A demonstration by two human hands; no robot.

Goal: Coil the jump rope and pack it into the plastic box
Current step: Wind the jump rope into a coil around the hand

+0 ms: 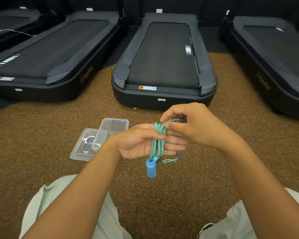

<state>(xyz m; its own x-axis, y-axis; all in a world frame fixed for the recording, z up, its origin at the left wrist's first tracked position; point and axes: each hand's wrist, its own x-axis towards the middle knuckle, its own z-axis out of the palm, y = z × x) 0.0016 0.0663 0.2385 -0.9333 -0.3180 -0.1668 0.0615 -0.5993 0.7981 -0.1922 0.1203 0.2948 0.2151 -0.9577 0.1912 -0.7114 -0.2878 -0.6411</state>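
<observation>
The rope (158,140), blue-green braid, is wound in several turns around your left hand (141,141), held above the floor (41,135); your left fingers are extended with the thumb pressed on the turns, so that hand is gripping the rope. Your right hand (193,126) pinches a strand at the top of the coil between thumb and fingertips. A blue handle (151,167) hangs below the left hand, and a loose rope end loops beside it. The box (114,125), clear plastic, sits open on the floor left of your hands, with nothing seen inside; its lid (86,145) lies just beside it, partly under it. Beyond, three treadmills: the left one (41,54) and right one (274,57) read "impulse" on the side; the middle one (164,57) carries an orange warning sticker, text too small to read. Your knees, in pale trousers, show at the bottom.
</observation>
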